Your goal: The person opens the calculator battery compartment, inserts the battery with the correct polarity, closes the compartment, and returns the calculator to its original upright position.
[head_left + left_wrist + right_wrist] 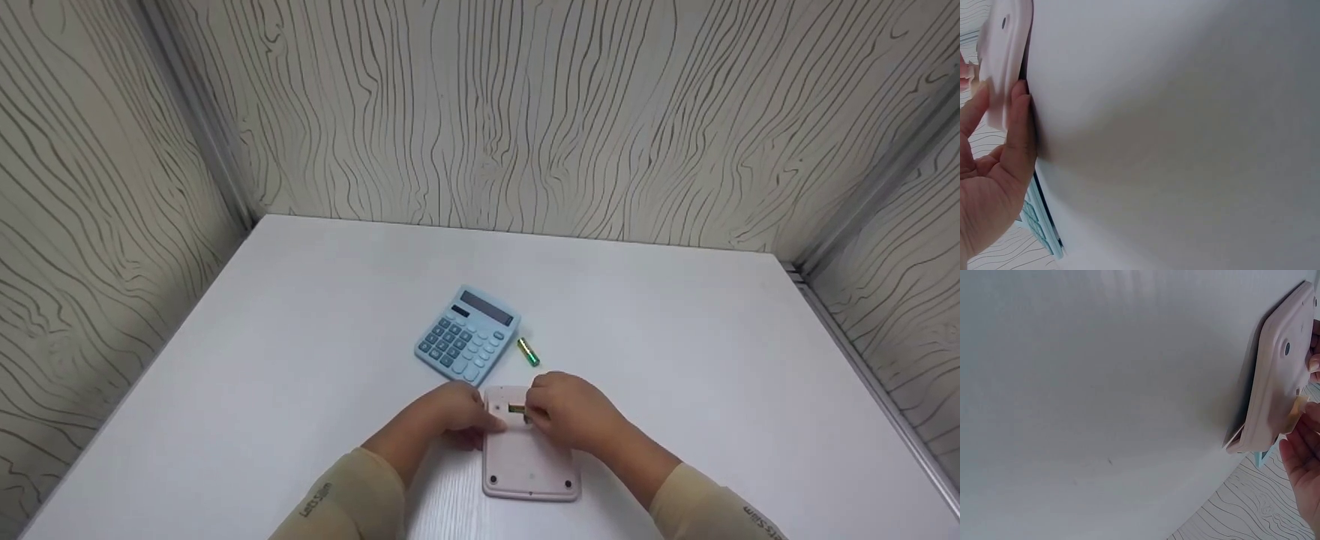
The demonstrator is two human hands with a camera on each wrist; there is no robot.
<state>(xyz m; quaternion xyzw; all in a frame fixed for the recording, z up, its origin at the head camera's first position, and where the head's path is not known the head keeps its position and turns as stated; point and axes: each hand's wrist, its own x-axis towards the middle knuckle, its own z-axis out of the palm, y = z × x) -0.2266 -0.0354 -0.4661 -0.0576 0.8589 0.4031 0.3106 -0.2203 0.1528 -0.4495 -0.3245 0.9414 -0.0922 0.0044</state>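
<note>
A pale pink calculator [531, 465] lies face down, its back showing small dark feet and an opening with a green-and-gold battery [516, 409] in it. My left hand [459, 412] grips its left edge, thumb on the back and fingers along the side, as the left wrist view also shows. At the opening, my right hand [566, 409] pinches a small tan piece [1296, 413]; I cannot tell what it is. The right fingers hide part of the opening in the head view.
A blue calculator [469, 334] lies face up beyond the pink one, turned at an angle. Beside its right edge is a loose green-and-gold battery [528, 352]. The white table [300, 300] meets wood-patterned wall panels [480, 112] at the back and sides.
</note>
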